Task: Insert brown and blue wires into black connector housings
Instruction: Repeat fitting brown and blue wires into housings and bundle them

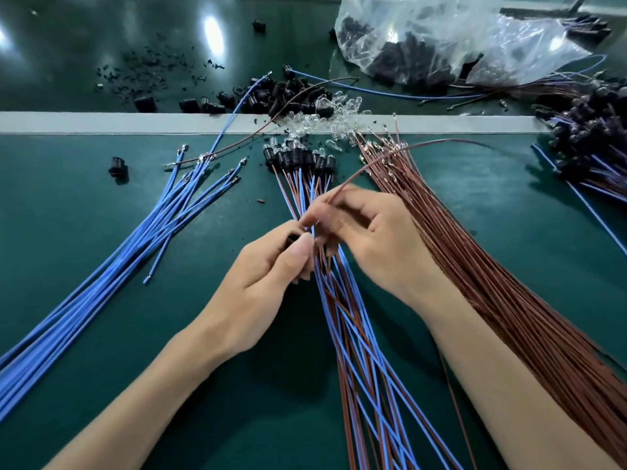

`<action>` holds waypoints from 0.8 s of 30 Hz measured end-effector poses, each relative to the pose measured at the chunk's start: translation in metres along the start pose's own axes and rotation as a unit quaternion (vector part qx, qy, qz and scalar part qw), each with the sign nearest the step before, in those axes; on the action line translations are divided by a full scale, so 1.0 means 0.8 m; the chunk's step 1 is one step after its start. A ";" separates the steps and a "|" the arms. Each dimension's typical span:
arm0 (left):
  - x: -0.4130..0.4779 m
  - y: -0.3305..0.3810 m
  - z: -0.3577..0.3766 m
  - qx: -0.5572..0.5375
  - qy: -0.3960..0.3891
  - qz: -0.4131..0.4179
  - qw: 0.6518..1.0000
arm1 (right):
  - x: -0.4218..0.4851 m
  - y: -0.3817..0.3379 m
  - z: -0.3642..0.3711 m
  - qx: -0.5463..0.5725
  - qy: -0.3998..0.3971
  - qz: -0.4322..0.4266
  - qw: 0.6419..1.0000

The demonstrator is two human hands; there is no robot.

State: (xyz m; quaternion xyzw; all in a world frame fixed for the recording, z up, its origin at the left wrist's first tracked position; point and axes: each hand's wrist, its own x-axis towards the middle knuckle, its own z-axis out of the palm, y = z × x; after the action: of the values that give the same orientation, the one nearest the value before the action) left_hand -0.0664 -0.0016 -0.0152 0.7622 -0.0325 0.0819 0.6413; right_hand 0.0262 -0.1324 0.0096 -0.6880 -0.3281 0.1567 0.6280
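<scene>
Over the central wire bundle [356, 334], left hand [268, 276] pinches a black housing [293, 239], right hand [373, 239] pinches a brown wire [342, 185].

Bright overhead light was thrown on the table [84, 215], with white glare left on its far part and on the plastic bag [441, 35]. The wire heap [590, 137] at the right edge was rendered soft.

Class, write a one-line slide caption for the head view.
Left hand grips a black housing; right hand pinches a brown wire beside it.
</scene>
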 end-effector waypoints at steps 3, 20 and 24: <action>0.003 -0.001 -0.005 0.082 0.049 0.004 0.995 | 0.003 -0.005 -0.007 0.070 0.102 -0.048 0.991; 0.007 0.000 -0.003 0.189 0.078 0.046 0.978 | 0.001 -0.003 -0.001 0.006 0.131 -0.126 0.983; 0.007 0.001 -0.004 0.194 0.066 0.054 0.977 | -0.003 -0.003 0.009 0.005 0.088 -0.098 0.991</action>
State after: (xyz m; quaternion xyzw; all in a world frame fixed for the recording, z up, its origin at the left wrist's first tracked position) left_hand -0.0610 0.0017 -0.0133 0.8624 -0.0153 0.1712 0.4762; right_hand 0.0190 -0.1288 0.0103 -0.6609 -0.3365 0.0348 0.6699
